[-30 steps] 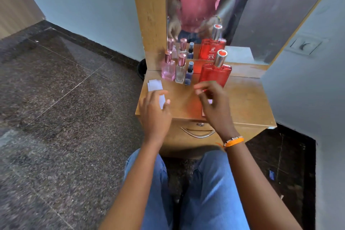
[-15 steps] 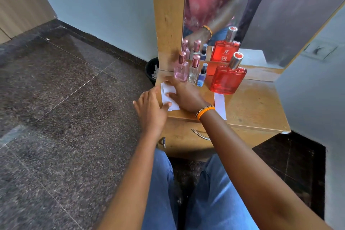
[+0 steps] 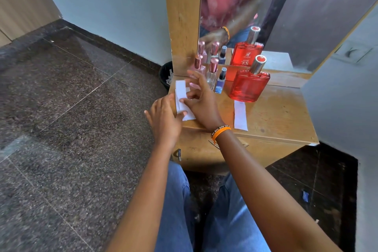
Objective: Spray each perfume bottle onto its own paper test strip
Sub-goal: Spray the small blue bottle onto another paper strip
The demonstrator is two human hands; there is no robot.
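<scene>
Several perfume bottles stand at the back of the wooden dresser top [image 3: 276, 112]: a pink one [image 3: 198, 66], a clear one with a pink cap [image 3: 212, 74], a small blue one [image 3: 221, 82] and a large red one [image 3: 248, 85]. One white paper strip [image 3: 240, 115] lies in front of the red bottle. A small stack of strips [image 3: 181, 93] sits at the top's left edge. My left hand [image 3: 163, 117] holds the stack's near end with its thumb on top. My right hand [image 3: 201, 101] reaches across and pinches a strip of the stack between thumb and forefinger.
A mirror [image 3: 306, 16] in a wooden frame rises behind the bottles and doubles them. A black bin [image 3: 165, 74] with paper scraps stands on the floor left of the dresser. A drawer with a metal handle [image 3: 214, 143] is under the top. A grey wall [image 3: 347, 108] closes the right side.
My right hand has left a strip in front of the red bottle and crossed left to the stack. My left hand stays on the stack. The camera has turned left.
</scene>
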